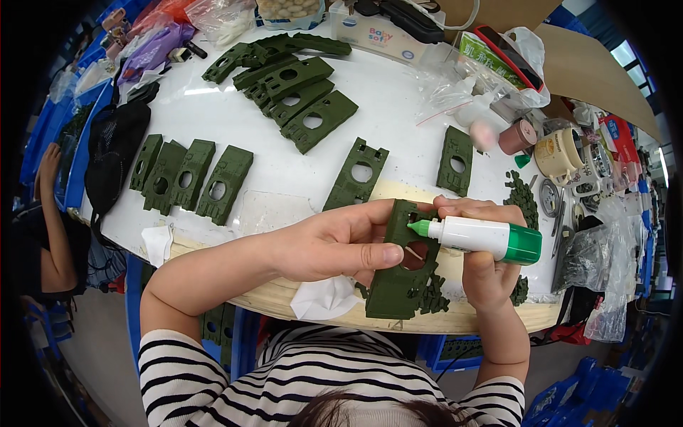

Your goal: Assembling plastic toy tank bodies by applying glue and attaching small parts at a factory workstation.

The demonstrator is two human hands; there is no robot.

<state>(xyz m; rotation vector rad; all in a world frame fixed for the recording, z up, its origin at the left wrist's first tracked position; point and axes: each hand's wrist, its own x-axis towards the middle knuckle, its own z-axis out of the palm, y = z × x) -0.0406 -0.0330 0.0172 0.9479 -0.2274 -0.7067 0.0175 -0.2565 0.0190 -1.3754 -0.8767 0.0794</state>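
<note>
My left hand [341,245] is closed on a dark green plastic model hull plate [391,297] with a round hole, held tilted above the table's near edge. In my right hand [487,277] is a white glue bottle [469,236] with a green base, lying nearly level. Its green pointed tip is at the upper part of the hull plate, above the hole; whether it touches cannot be made out. Small green plastic pieces [433,295] lie on the table beside the plate. Just beyond my hands lies a matching hull plate [356,174], with another [455,162] farther right.
More hull plates stand in a left row [226,186] and a far group [320,117]. Small green parts [523,199], a cream mug [558,155] and a red-edged phone [509,57] are at right. White tissue [324,299] lies near. Another person's arm [53,220] shows far left.
</note>
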